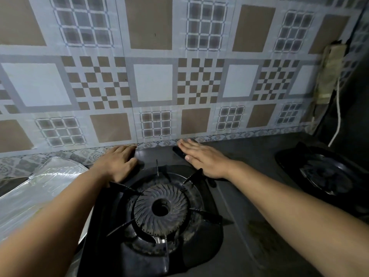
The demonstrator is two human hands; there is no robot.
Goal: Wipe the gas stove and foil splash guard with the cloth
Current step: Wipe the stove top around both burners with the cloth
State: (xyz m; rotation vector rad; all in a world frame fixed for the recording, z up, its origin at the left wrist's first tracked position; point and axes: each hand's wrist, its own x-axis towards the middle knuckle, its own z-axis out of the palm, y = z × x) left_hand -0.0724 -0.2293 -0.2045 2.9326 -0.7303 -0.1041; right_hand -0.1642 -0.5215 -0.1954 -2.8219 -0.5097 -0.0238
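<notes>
The gas stove (159,212) sits at the centre of the view on the dark desk (249,156), its round burner ringed by pan-support prongs; both hands reach past it to about twelve o'clock, at the foot of the patterned wall (153,82). The left hand (117,162) rests at eleven o'clock of the burner, its fingers curled down over the stove's back corner, gripping nothing that I can make out; the right hand (201,158) lies flat at one o'clock, fingers straight and together, palm down. A small dark strip (178,152) shows just under the right fingertips; whether that is the cloth I cannot tell, and no clear cloth is visible anywhere. The foil splash guard (40,188) lies at nine o'clock, shiny and crinkled, tilted beside the stove with the left forearm crossing over it; a second burner (327,172) stands at three o'clock, well apart.

As a judgement, the task looks early or midway: the burner rings look dull and grimy, the foil shows no hand on it, and the hands seem occupied with the strip behind the stove; the stove top and the guard both appear left to wipe.
</notes>
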